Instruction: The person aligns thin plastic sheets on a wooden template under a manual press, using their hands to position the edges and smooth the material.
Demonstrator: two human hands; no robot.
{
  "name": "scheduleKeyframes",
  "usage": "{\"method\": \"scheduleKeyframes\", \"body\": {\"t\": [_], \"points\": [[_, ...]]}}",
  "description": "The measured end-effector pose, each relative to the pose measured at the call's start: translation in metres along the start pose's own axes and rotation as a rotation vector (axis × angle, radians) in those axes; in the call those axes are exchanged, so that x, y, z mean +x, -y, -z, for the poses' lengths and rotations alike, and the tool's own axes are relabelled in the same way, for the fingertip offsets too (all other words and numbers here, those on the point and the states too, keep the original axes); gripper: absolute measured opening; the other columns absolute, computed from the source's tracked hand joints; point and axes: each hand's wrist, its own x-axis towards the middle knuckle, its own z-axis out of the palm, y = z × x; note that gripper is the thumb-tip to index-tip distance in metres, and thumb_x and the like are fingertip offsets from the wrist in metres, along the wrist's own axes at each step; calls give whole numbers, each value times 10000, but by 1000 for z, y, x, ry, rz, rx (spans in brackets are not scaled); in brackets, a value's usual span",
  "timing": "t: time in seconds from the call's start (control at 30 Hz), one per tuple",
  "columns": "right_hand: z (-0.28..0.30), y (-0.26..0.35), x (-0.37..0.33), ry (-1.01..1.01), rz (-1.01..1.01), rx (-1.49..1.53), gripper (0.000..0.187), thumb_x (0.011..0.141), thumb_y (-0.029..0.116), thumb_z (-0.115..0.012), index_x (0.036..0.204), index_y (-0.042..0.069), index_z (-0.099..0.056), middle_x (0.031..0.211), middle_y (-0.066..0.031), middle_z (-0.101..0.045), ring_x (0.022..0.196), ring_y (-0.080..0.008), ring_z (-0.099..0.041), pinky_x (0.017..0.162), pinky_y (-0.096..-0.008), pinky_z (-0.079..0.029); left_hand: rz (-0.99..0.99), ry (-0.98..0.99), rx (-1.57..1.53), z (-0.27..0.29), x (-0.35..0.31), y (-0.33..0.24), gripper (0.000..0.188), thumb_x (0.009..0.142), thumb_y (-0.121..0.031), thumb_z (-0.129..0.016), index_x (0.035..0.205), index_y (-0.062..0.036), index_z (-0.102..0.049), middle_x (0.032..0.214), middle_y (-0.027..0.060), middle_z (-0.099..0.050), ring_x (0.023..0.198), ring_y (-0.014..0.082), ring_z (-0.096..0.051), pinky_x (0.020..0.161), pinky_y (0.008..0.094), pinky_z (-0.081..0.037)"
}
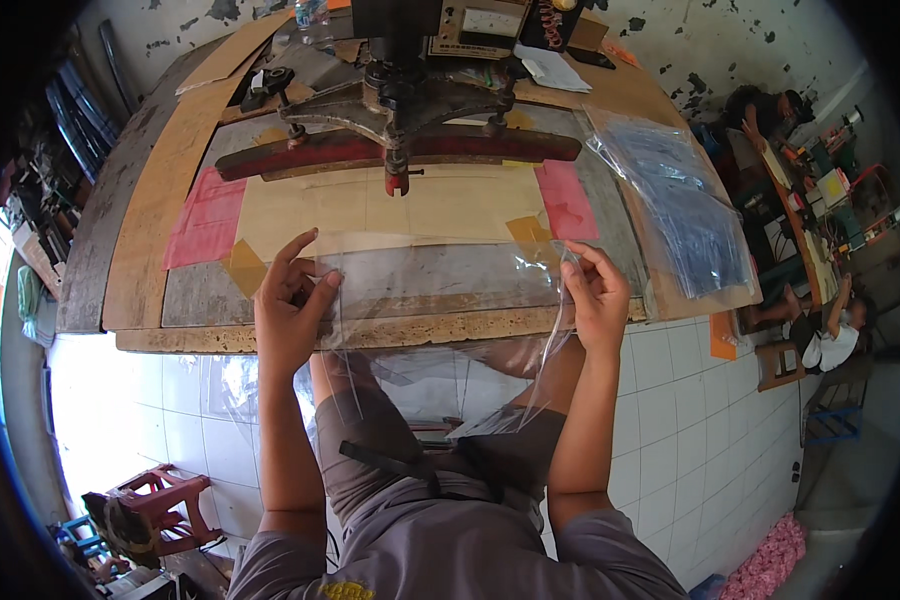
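A clear plastic sheet (440, 285) is stretched between my hands over the table's front edge, its lower part hanging above my lap. My left hand (298, 300) pinches its left side between thumb and fingers, index finger raised. On the other side my right hand (595, 290) grips the right edge the same way. Just beyond the sheet lies a cream-coloured pad (370, 205) with a pink patch (206, 220) at its left end and another pink patch (567, 200) at its right. Above the pad hangs a long red-edged press bar (310, 152) on a dark metal bracket.
A stack of clear plastic pieces (670, 205) lies on the table's right side. Behind the press stand a box with a dial meter (478, 25) and a plastic bottle (312, 20). A red stool (165, 510) is on the floor at left. Other people sit at the far right.
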Motion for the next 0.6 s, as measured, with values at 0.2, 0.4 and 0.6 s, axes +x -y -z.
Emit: {"method": "scheduleKeyframes", "body": {"t": [0.2, 0.4, 0.6], "points": [[-1, -1, 0, -2, 7, 29, 254, 988, 47, -745, 1239, 12, -721, 865, 44, -583, 775, -30, -516, 702, -203, -408, -7, 3, 13, 0, 0, -1, 548, 961, -45, -753, 1479, -32, -575, 885, 2, -690, 738, 32, -586, 684, 211, -448], [-1, -1, 1, -7, 38, 24, 241, 990, 51, -746, 1225, 14, -707, 879, 39, -591, 780, -31, -525, 702, -202, -414, -4, 10, 15, 0, 0, 0, 551, 962, -43, -750, 1483, -31, -570, 887, 7, -698, 746, 36, -594, 696, 212, -452], [-3, -2, 1, -15, 23, 44, 220, 999, 45, -731, 1213, 13, -691, 889, 31, -599, 785, -40, -539, 702, -209, -431, -42, 0, 7, 1, -1, 1, 567, 965, -27, -737, 1500, -34, -550, 892, 19, -710, 752, 44, -616, 703, 214, -464]]}}
